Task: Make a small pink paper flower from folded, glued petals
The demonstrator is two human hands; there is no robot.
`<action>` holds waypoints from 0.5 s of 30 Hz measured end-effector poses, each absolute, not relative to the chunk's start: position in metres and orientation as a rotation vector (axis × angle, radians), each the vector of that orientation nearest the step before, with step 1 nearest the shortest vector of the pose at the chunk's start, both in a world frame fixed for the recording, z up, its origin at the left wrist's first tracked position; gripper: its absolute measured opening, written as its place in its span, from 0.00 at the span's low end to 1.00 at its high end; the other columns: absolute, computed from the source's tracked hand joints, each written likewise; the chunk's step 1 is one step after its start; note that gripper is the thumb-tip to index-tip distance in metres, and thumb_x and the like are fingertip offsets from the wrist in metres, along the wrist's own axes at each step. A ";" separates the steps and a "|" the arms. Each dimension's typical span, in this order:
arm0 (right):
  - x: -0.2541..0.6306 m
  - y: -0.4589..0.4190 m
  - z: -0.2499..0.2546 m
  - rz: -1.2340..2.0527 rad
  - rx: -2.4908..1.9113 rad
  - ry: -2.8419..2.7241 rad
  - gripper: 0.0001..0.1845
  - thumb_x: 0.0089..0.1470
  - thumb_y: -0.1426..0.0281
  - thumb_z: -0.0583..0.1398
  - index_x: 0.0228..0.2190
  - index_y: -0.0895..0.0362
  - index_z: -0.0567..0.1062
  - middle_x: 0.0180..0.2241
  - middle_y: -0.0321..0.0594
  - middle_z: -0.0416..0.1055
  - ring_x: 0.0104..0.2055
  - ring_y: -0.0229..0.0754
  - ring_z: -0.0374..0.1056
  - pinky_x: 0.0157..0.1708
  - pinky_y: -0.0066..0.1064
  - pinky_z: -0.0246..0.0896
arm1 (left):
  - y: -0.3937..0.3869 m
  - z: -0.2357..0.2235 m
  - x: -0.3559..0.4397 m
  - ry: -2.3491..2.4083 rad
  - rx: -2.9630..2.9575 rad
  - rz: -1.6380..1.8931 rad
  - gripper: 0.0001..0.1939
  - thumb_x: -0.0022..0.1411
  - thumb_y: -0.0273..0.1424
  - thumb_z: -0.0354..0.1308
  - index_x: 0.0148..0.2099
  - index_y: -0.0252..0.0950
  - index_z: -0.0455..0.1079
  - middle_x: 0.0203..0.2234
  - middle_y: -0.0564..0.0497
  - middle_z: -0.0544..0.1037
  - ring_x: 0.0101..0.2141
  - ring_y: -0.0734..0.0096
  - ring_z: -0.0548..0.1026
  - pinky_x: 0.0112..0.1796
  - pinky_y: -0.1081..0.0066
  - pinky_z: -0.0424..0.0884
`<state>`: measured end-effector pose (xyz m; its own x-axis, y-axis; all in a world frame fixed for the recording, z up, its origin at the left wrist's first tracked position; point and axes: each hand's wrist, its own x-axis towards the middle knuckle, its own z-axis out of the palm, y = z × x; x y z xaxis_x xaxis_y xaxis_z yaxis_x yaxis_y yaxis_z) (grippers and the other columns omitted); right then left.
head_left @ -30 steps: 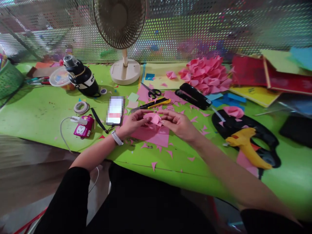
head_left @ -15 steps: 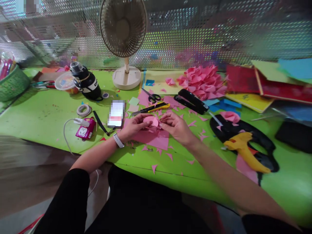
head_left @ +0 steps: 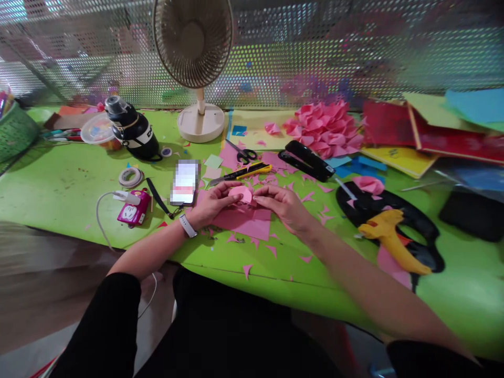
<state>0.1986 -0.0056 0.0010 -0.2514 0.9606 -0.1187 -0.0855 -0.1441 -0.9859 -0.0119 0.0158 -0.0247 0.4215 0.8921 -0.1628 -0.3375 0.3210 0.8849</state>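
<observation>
A rounded piece of pink paper (head_left: 241, 194) is pinched between my two hands, just above the middle of the green table. My left hand (head_left: 212, 203) grips its left side, thumb on top. On the other side my right hand (head_left: 284, 206) pinches the right edge with thumb and fingertips. Beneath them lies a flat pink sheet (head_left: 248, 224) with small pink scraps around it. Beyond the hands are a yellow-and-black utility knife (head_left: 252, 171), black scissors (head_left: 246, 156) and a black stapler (head_left: 306, 160). A heap of folded pink paper petals (head_left: 325, 128) sits at the back.
On the left are a phone (head_left: 184, 182), a pink power adapter (head_left: 134, 208), a tape roll (head_left: 130, 177) and a black bottle (head_left: 136, 131). A fan (head_left: 200, 123) stands at the back. At right, a yellow glue gun (head_left: 394, 239) rests on a black holder (head_left: 427, 231).
The view has shifted slightly, so everything appears a little further left. Both hands stay on the pink paper; my right fingers have closed in more tightly at its right edge.
</observation>
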 end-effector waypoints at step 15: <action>0.203 -0.003 -0.009 1.473 -1.147 -1.403 0.12 0.47 0.65 0.68 0.33 0.55 0.74 0.31 0.36 0.76 0.33 0.40 0.73 0.35 0.34 0.69 | 0.013 -0.020 -0.013 0.775 1.163 0.908 0.25 0.54 0.37 0.72 0.53 0.34 0.73 0.43 0.45 0.80 0.35 0.73 0.79 0.39 0.70 0.76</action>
